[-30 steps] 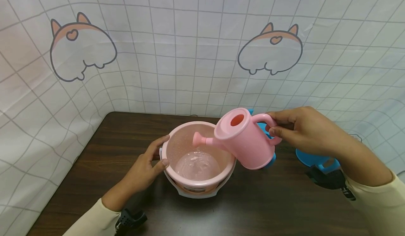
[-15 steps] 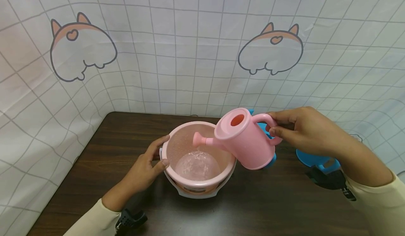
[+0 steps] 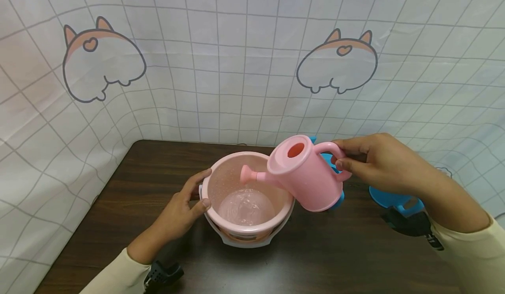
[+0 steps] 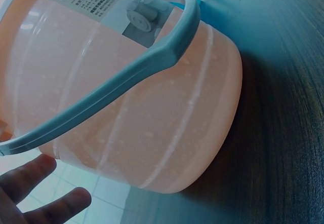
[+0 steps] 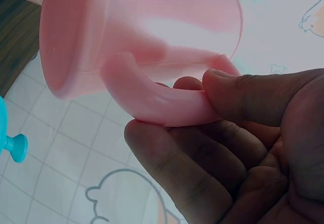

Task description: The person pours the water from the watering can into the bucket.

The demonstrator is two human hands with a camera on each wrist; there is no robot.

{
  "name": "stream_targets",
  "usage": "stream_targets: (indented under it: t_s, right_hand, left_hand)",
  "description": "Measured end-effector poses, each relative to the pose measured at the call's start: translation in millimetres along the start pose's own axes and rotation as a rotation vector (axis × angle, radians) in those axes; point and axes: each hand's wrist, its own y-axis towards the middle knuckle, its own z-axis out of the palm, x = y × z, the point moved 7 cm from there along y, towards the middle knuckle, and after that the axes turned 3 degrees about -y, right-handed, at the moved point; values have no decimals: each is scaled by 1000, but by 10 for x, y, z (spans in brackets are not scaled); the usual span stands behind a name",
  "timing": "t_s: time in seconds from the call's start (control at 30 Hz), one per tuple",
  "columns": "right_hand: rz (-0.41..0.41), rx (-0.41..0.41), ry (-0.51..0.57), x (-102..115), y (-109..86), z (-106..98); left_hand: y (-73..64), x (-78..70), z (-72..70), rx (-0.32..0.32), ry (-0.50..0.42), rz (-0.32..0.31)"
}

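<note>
In the head view my right hand [image 3: 378, 162] grips the handle of a pink watering can [image 3: 311, 180], thumb and fingers round it, as the right wrist view also shows. The can tilts left, its spout over a pale pink bucket [image 3: 240, 229]. Water falls from the rose [image 3: 247, 174] into shallow, rippling water [image 3: 245, 206] in the bucket. My left hand [image 3: 177, 213] holds the bucket's left rim with thumb and index finger; in the left wrist view other fingers [image 4: 61, 206] stretch beside its wall. The bucket's grey handle [image 4: 111, 89] hangs down along its side.
A blue object [image 3: 338, 201] stands mostly hidden behind the watering can. Further right, a blue piece with a handle [image 3: 390, 197] sits partly under my right forearm. The dark wooden table [image 3: 315, 259] meets a white gridded curtain [image 3: 221, 66] at its back and left.
Both hands, the watering can and the bucket keep their places. Only the ripples of the water in the bucket have shifted as it keeps falling.
</note>
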Motion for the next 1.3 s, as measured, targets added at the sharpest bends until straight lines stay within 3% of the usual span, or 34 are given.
stream_targets:
  t_s: [1.3]
  right_hand:
    - [-15, -1, -24, 17, 13, -15]
  left_hand:
    - [1, 18, 5, 2, -13, -9]
